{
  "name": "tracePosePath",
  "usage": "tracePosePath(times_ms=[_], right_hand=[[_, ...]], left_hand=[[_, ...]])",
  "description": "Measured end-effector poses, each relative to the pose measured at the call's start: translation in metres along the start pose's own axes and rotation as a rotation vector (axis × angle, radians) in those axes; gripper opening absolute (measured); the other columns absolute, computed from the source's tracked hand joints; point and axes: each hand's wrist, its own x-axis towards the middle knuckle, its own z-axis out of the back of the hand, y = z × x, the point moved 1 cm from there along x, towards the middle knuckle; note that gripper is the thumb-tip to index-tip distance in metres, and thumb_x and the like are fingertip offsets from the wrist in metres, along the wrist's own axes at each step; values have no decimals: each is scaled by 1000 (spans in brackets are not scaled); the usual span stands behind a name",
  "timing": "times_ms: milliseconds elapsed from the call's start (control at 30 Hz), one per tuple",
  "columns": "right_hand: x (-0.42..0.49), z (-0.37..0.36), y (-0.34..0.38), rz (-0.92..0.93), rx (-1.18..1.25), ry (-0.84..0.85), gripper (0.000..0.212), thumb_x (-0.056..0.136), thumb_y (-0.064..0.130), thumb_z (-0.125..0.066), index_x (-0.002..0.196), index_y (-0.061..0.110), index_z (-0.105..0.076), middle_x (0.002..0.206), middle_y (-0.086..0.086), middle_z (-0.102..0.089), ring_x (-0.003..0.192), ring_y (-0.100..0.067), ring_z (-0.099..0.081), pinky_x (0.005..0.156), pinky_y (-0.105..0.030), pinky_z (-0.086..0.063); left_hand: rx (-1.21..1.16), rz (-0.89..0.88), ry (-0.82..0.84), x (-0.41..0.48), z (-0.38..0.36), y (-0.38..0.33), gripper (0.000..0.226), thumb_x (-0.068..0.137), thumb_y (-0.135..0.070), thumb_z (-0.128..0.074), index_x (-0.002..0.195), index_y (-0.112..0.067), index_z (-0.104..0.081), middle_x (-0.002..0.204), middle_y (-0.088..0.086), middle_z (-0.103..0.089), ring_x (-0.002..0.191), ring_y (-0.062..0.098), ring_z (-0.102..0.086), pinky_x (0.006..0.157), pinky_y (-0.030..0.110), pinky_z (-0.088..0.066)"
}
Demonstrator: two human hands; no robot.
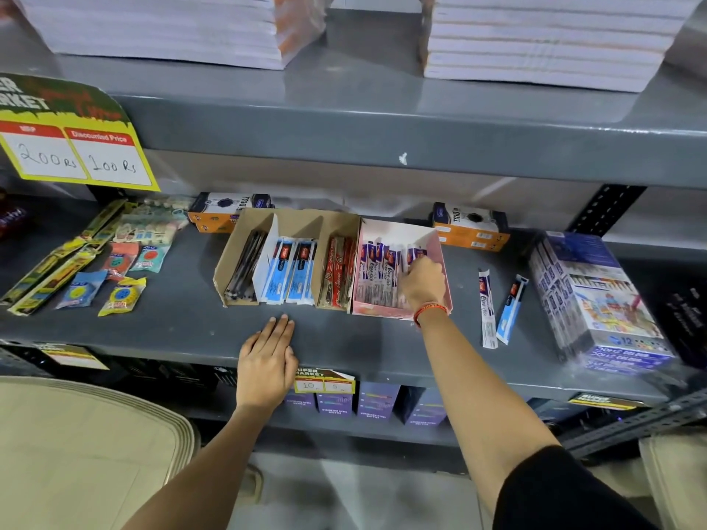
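Note:
On the grey shelf stands a pink box full of purple-and-white pen packets. My right hand reaches down into this box, its fingers curled among the packets; whether it grips one is hidden. Left of it, a divided cardboard box holds black pens, blue packets and red packets. My left hand rests flat on the shelf's front edge, fingers straight. Two loose pen packets lie on the shelf right of the pink box.
Crayon boxes wrapped in plastic sit at the right. Orange Trio boxes stand at the back. Small packets and rulers lie at the left. A yellow price sign hangs from the upper shelf, which carries stacked notebooks.

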Motion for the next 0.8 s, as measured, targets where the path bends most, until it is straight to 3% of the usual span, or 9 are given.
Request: tracePosePath(times_ms=[267,500,667,800], right_hand=[[0,-2,4,-1,-121,37,22,95,5,-50,116,1,-57,116,-18,-65,106,-35,-64,87,-42,-55],[10,1,0,-43,6,15,25,91,0,-48,112,-4,-61,115,-22,-64,106,-39,-62,91,-44,-54],[9,4,5,39,-29,-58,22,88,-6,-47,105,-5,-62,109,-23,-66,102,-41,-63,85,-42,-55],[6,-4,6,86,-100,6,23,95,-1,-45,114,-2,-59,106,-21,-67,98,-37,-66,83,-43,-56]], left_hand=[[-5,9,-8,0,1,-2,50,86,-23,-31,119,-1,-63,125,14,-63,116,29,-59,93,42,-43],[-11,12,-1,0,0,0,50,86,-23,-32,119,-2,-63,124,14,-63,116,29,-59,92,44,-45],[-8,14,-2,0,0,-1,50,86,-23,-32,119,-2,-63,124,14,-63,116,28,-59,93,43,-44],[-5,17,-1,0,-1,-1,50,86,-23,-32,119,-2,-63,124,14,-63,116,28,-59,92,43,-45]])
